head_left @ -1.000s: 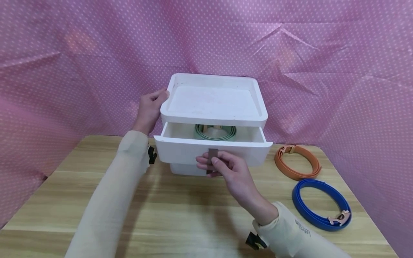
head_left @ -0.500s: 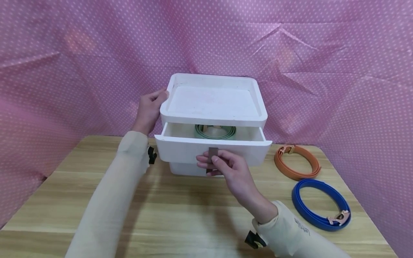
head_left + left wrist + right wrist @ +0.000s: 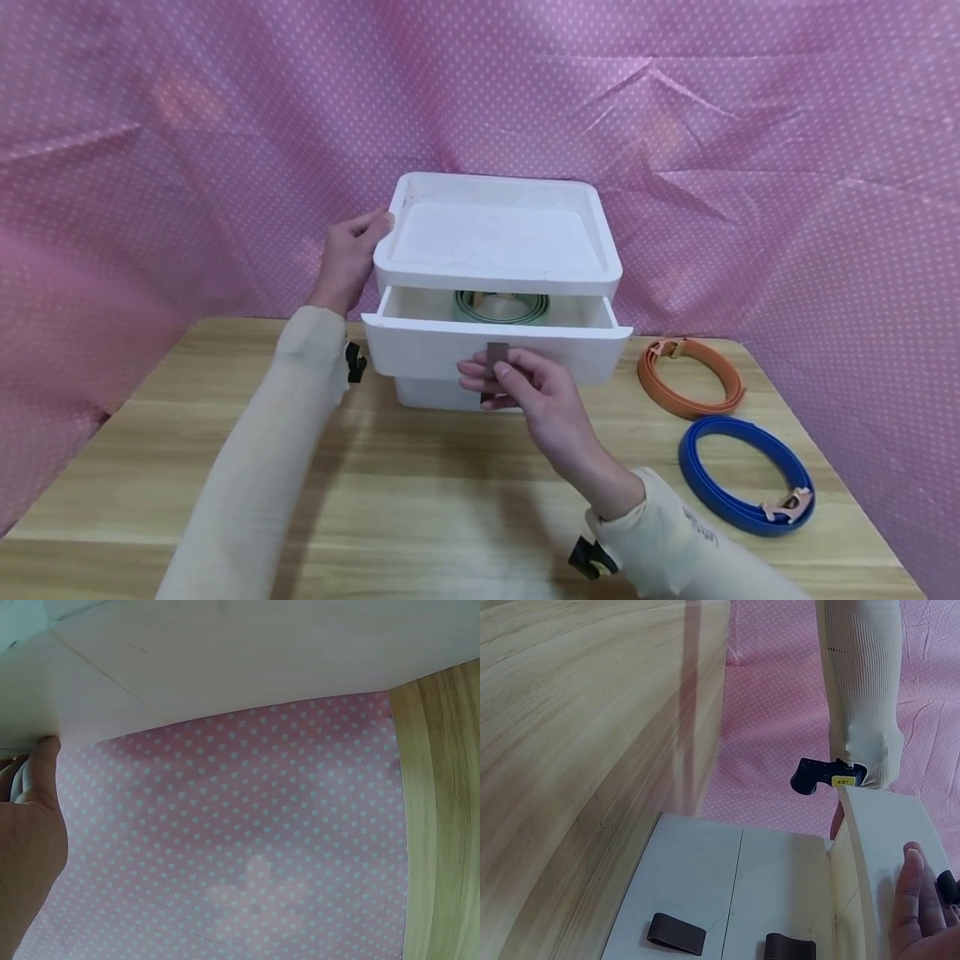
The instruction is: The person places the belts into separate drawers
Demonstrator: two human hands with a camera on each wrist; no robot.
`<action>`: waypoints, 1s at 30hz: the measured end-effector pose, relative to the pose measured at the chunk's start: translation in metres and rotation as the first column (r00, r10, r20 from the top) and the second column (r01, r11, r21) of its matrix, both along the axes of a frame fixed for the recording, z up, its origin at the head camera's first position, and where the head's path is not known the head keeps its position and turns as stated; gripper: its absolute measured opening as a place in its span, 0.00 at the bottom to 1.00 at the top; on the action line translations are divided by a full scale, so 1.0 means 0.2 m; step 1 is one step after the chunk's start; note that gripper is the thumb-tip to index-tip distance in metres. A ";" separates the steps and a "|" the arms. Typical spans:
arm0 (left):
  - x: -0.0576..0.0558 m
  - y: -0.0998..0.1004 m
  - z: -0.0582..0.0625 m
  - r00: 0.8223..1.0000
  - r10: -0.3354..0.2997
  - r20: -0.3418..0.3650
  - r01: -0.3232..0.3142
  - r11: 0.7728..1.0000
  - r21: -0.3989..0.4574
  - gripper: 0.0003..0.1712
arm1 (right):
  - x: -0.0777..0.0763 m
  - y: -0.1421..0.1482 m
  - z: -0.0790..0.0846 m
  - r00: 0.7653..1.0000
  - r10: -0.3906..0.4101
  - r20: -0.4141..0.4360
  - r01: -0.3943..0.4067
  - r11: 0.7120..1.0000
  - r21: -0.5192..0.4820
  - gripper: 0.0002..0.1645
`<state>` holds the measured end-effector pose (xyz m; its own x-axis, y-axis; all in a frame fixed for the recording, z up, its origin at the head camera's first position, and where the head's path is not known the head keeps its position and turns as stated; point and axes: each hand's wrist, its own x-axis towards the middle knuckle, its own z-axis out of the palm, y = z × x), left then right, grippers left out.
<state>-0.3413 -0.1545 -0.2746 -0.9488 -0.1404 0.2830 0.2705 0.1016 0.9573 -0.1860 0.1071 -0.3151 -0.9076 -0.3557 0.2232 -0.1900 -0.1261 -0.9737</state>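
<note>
A white drawer cabinet (image 3: 487, 237) stands upright at the back of the wooden table. Its top drawer (image 3: 427, 348) is pulled partway out, and a coiled pale green belt (image 3: 501, 319) lies inside, partly hidden under the cabinet top. My left hand (image 3: 347, 258) grips the cabinet's upper left edge, thumb at the rim; the left wrist view shows this hand (image 3: 34, 840) against the white side wall. With thumb and fingers my right hand (image 3: 536, 392) pinches the brown pull tab (image 3: 497, 357) on the drawer front. In the right wrist view its fingers (image 3: 909, 889) lie before that drawer's face.
A coiled orange belt (image 3: 731, 379) and a coiled blue belt (image 3: 705, 475) lie on the table (image 3: 420, 508) at the right. Lower drawers with brown tabs (image 3: 676, 934) are closed. Pink dotted cloth (image 3: 480, 92) hangs behind and beside the table.
</note>
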 end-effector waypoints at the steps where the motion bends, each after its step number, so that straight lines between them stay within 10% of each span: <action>1: 0.00 0.00 0.00 1.000 0.001 -0.002 -0.001 1.000 0.007 0.28 | 0.00 0.00 0.00 1.000 0.000 -0.004 0.000 1.000 -0.002 0.16; 30: -0.02 0.00 0.00 1.000 0.003 0.004 -0.004 1.000 0.011 0.27 | -0.05 -0.01 0.01 1.000 0.005 -0.008 -0.005 1.000 0.016 0.16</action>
<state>-0.3459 -0.1536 -0.2741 -0.9495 -0.1468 0.2775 0.2662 0.0921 0.9595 -0.1955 0.1060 -0.3128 -0.9040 -0.3638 0.2245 -0.1972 -0.1111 -0.9740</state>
